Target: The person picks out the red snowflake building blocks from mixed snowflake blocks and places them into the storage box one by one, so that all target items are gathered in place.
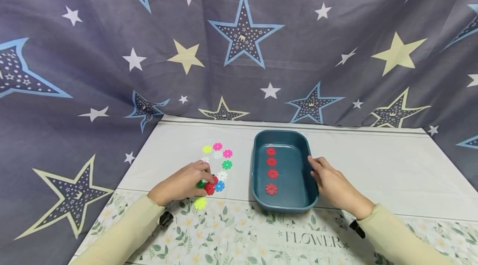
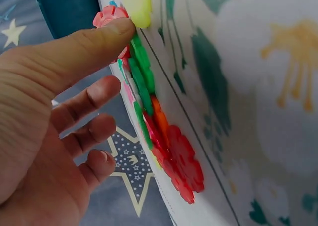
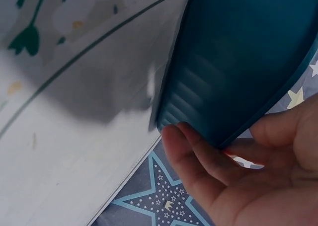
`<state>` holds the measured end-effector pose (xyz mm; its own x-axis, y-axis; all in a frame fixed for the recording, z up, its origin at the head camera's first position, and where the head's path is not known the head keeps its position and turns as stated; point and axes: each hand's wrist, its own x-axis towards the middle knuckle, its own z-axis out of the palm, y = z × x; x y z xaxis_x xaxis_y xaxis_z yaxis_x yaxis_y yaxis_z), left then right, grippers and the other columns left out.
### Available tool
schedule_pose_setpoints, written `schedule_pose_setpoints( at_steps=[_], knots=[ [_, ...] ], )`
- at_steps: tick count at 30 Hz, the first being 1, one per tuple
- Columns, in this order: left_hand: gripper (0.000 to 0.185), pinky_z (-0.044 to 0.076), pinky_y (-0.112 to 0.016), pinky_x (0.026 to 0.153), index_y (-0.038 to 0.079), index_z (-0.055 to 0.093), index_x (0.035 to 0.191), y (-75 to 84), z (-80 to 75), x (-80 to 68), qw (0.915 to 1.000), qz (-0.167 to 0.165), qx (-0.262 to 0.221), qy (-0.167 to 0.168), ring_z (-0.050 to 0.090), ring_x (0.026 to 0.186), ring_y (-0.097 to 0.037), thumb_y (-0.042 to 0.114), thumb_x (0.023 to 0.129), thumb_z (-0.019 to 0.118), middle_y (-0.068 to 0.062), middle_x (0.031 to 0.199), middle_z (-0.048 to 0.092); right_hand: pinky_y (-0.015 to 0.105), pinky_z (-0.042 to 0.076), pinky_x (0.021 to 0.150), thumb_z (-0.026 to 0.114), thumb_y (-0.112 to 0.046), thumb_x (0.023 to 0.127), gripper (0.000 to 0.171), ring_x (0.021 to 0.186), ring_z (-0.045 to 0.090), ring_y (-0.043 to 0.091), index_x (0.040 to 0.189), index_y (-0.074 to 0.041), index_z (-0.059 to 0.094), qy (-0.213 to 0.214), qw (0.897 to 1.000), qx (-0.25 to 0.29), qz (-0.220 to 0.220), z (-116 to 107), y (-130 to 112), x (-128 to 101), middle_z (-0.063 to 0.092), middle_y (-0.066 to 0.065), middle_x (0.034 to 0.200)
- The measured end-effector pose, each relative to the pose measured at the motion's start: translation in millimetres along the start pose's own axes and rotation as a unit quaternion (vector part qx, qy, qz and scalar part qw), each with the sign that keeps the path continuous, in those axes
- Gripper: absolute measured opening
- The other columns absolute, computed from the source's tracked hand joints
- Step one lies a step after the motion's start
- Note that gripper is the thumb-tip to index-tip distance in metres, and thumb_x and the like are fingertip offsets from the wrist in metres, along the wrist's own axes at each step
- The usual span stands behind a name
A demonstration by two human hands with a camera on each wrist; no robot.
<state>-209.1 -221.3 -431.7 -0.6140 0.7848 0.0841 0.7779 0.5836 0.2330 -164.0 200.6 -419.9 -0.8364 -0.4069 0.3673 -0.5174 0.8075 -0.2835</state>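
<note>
Pinching a red flower disc (image 1: 209, 188) at the near end of the loose cluster, the left hand (image 1: 184, 182) has its fingers curled round it. The tray (image 1: 257, 173) lies just to its right, long axis running away from the person, with four red discs (image 1: 271, 169) in a row. The right hand (image 1: 332, 182) grips the tray's right rim on the worktop (image 1: 373, 165).

Between the hands stands the blue tray (image 1: 284, 205); loose plastic flowers (image 1: 222, 154) crowd beyond the left, open surface (image 1: 381, 165) beyond the right.
</note>
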Motion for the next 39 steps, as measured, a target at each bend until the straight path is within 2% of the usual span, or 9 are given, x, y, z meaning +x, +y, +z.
schedule_pose_setpoints(
  at_steps=[5,10,12,17,23,27,32,37,39],
  knots=[
    [0.03,0.044,-0.028,0.079,0.017,0.072,0.104,3.7,0.1,-0.1,1.0,-0.005,0.005,-0.007,0.047,0.088,-0.01,0.02,0.076,0.08,0.006,0.095,0.055,0.034,0.048,0.059,0.058,0.002,0.09,0.042,0.076,0.059,0.021,0.13,0.012,0.049,0.001,1.0,0.002,-0.005,0.8,0.4,-0.5,0.053,0.017,0.111],
    [0.029,0.038,-0.034,0.098,0.015,0.072,0.103,5.1,-0.1,1.1,0.9999,0.003,0.009,-0.012,0.051,0.089,-0.01,0.021,0.076,0.08,0.005,0.096,0.057,0.033,0.048,0.058,0.059,0.002,0.09,0.042,0.075,0.059,0.021,0.13,0.012,0.049,0.0,1.0,0.004,-0.008,0.5,1.2,-0.2,0.053,0.017,0.11],
    [0.029,0.035,-0.035,0.101,0.015,0.072,0.102,5.1,0.0,2.0,0.9998,0.006,0.015,-0.013,0.052,0.089,-0.01,0.023,0.076,0.081,0.005,0.095,0.058,0.033,0.048,0.058,0.059,0.002,0.09,0.042,0.075,0.059,0.021,0.13,0.012,0.049,0.002,1.0,0.002,-0.008,1.1,1.5,0.0,0.053,0.017,0.109],
    [0.029,0.043,-0.031,0.088,0.014,0.072,0.1,5.0,3.9,3.0,0.9994,0.009,0.033,-0.007,0.051,0.088,-0.01,0.026,0.075,0.081,0.005,0.094,0.058,0.033,0.048,0.059,0.058,0.002,0.09,0.042,0.076,0.059,0.021,0.13,0.012,0.049,0.0,1.0,0.003,-0.006,1.6,1.4,0.4,0.054,0.017,0.109],
    [0.02,0.044,-0.028,0.075,0.013,0.071,0.092,7.0,7.0,5.5,0.9976,0.034,0.05,0.033,0.049,0.08,-0.009,0.02,0.075,0.077,0.005,0.087,0.057,0.033,0.048,0.059,0.058,0.001,0.091,0.042,0.076,0.059,0.021,0.13,0.012,0.049,-0.003,1.0,0.003,0.001,1.0,0.2,0.2,0.054,0.016,0.11],
    [0.021,0.043,-0.033,0.088,0.012,0.069,0.092,11.4,-1.8,11.6,0.9959,0.033,0.047,0.069,0.052,0.084,-0.011,0.021,0.075,0.076,0.005,0.088,0.058,0.033,0.048,0.059,0.058,0.001,0.091,0.042,0.077,0.059,0.021,0.13,0.011,0.049,-0.004,1.0,0.002,0.002,1.0,-0.1,0.3,0.054,0.016,0.111],
    [0.023,0.042,-0.036,0.093,0.011,0.07,0.098,19.0,-19.3,25.8,0.991,0.056,0.037,0.116,0.054,0.091,-0.013,0.02,0.078,0.075,0.003,0.095,0.06,0.032,0.048,0.058,0.058,0.002,0.091,0.042,0.076,0.059,0.02,0.13,0.011,0.049,0.001,1.0,0.001,-0.002,0.8,-0.3,-0.3,0.054,0.016,0.111],
    [0.024,0.031,-0.039,0.105,0.009,0.073,0.102,26.3,-30.7,40.2,0.9879,0.093,0.031,0.12,0.054,0.096,-0.014,0.018,0.08,0.075,0.002,0.098,0.06,0.033,0.048,0.059,0.058,0.002,0.09,0.042,0.078,0.06,0.021,0.13,0.011,0.049,-0.001,1.0,0.006,0.001,1.0,-0.1,-1.0,0.054,0.016,0.111],
    [0.025,0.032,-0.036,0.104,0.009,0.073,0.105,29.9,-33.7,45.0,0.9874,0.105,0.032,0.113,0.053,0.095,-0.013,0.018,0.081,0.075,0.001,0.1,0.06,0.033,0.049,0.06,0.058,0.002,0.091,0.042,0.078,0.06,0.021,0.131,0.011,0.049,-0.002,1.0,0.007,0.003,1.0,0.0,-0.9,0.054,0.015,0.112]
  ],
)
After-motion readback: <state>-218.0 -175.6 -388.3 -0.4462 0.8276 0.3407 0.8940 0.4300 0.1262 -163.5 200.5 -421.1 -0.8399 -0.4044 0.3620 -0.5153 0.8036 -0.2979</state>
